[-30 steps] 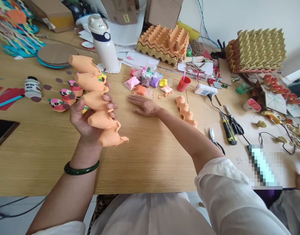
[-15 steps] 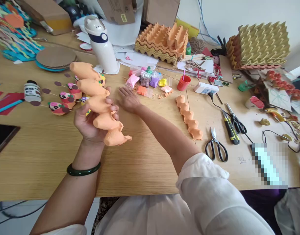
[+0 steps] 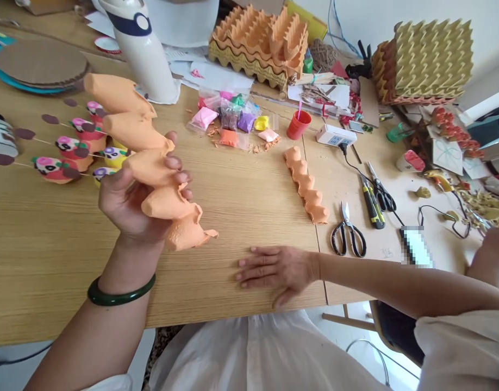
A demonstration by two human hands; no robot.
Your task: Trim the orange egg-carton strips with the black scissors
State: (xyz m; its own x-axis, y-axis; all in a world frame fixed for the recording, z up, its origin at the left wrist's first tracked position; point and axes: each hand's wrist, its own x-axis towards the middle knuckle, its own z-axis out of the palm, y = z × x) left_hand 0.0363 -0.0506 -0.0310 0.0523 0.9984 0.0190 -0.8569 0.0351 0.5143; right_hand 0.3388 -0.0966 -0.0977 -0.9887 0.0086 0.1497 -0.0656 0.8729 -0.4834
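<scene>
My left hand (image 3: 131, 203) is closed around a strip of orange egg carton (image 3: 154, 168), a row of several cups held up above the table and tilted. My right hand (image 3: 280, 270) lies flat on the wooden table near its front edge, fingers spread, touching only the tabletop. A second egg-carton strip (image 3: 306, 184) rests on the table beyond it. Black-handled scissors (image 3: 348, 233) with short blades lie to the right of that strip. Behind my left hand stand several small decorated figures (image 3: 57, 163) with pink, black and white tops.
Bags of coloured clay (image 3: 245, 122), a red cup (image 3: 299, 125) and a white power strip (image 3: 336, 136) lie farther back. A utility knife (image 3: 372, 201) is beside more scissors (image 3: 382, 190). Egg trays (image 3: 257, 43) are stacked at the back, near a white thermos (image 3: 145, 60).
My right hand has moved from beside the clay bags toward me and to the right, near the front edge. My left hand still holds the strip. The view has shifted somewhat.
</scene>
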